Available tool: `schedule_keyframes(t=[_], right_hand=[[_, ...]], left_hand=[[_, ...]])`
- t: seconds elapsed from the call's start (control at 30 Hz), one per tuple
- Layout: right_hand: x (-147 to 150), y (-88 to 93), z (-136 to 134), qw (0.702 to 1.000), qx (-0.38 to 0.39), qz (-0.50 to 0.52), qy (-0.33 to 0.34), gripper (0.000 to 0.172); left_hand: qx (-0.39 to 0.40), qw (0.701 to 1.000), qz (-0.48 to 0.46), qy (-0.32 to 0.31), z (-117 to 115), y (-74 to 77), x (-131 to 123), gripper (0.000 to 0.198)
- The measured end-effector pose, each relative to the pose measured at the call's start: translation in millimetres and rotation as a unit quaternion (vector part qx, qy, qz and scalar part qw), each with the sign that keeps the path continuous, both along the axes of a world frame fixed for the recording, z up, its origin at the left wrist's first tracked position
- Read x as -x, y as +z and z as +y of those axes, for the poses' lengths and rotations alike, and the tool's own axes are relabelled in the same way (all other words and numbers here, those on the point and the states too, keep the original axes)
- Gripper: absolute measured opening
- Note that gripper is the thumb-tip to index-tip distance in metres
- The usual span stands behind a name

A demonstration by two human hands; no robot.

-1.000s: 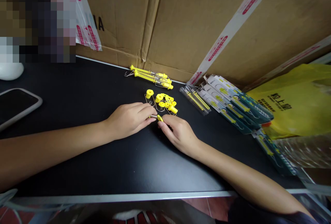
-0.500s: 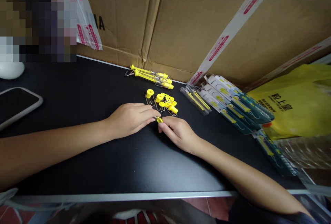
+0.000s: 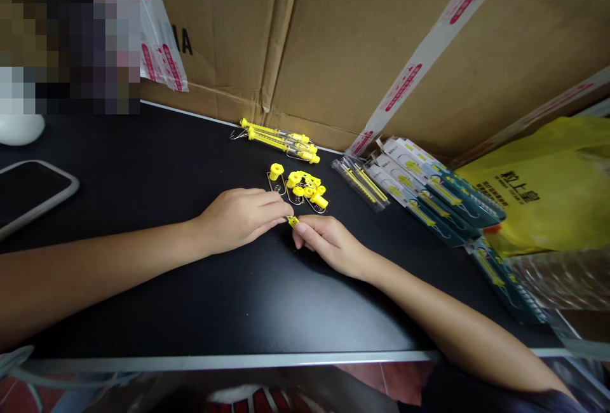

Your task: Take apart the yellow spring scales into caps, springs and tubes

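Observation:
Between my two hands is a small yellow plastic part (image 3: 293, 222) with a bit of metal at its left end. My right hand (image 3: 336, 243) pinches it between thumb and fingers. From the left, the fingertips of my left hand (image 3: 245, 216) close on the metal end; what exactly they grip is partly hidden. Just beyond the fingers lies a cluster of loose yellow plastic parts (image 3: 309, 192) with metal springs and wire hooks. One yellow cap (image 3: 276, 171) stands at its left. Several assembled yellow spring scales (image 3: 276, 140) lie side by side farther back.
Clear tubes with yellow scales (image 3: 361, 183) lie right of the cluster, next to printed boxes (image 3: 419, 187). A yellow bag (image 3: 534, 190) rests at far right. A large cardboard box (image 3: 333, 44) walls the back of the black table (image 3: 229, 305). A phone (image 3: 33, 194) lies left.
Both hands stay in nearly the same place. The right thumb and fingers have shifted slightly on the yellow part, and the part has tilted a little.

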State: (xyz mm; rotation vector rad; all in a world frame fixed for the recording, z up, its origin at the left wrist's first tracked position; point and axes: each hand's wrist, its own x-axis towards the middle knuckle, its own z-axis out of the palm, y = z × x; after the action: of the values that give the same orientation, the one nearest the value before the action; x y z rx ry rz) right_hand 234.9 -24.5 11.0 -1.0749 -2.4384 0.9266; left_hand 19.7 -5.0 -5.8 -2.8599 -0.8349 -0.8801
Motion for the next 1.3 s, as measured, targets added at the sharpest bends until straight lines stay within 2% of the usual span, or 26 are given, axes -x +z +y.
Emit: schedule_keyframes(t=[0.13,0.2,0.27,0.37,0.47,0.57,0.7,0.9,1.3], right_hand=[[-1.1,2.3,0.6,0.997,0.073,0.022,-0.01,0.045],[-0.6,2.1,-0.1,0.997,0.074,0.02,-0.019,0.045],[0.5,-0.3,-1.4,0.999,0.036,0.019,-0.034,0.037],[1.8,-8.3,-3.1,0.996,-0.055,0.015,-0.062,0.015],[1.1,-16.9,-2.8,0.984,-0.162,-0.014,-0.075,0.021],[-0.1,-19.8,-1.2,0.957,-0.275,-0.047,-0.074,0.013],[-0.5,-16.7,-0.7,0.922,-0.368,-0.109,-0.052,0.014],[-0.1,-15.2,-1.5,0.882,-0.444,-0.155,-0.037,0.023],[2.0,-13.6,-1.8,0.866,-0.462,-0.182,-0.053,0.028]], left_hand=[[-0.023,1.0,0.018,0.01,-0.3,0.4,-0.3,0.023],[-0.022,0.999,0.023,0.016,-0.3,0.4,-0.4,0.022],[-0.015,0.999,0.027,0.027,-0.5,0.4,-0.9,0.021],[-0.001,0.999,0.034,0.042,-1.0,0.6,-2.1,0.021],[0.009,0.997,0.033,0.062,-1.2,1.1,-3.4,0.021],[0.013,0.997,0.041,0.065,-0.9,1.2,-3.8,0.02],[0.013,0.997,0.051,0.058,-0.2,0.0,-3.2,0.017],[0.026,0.997,0.053,0.052,0.5,-0.7,-2.8,0.016],[0.018,0.997,0.056,0.046,0.0,0.3,-1.5,0.019]])
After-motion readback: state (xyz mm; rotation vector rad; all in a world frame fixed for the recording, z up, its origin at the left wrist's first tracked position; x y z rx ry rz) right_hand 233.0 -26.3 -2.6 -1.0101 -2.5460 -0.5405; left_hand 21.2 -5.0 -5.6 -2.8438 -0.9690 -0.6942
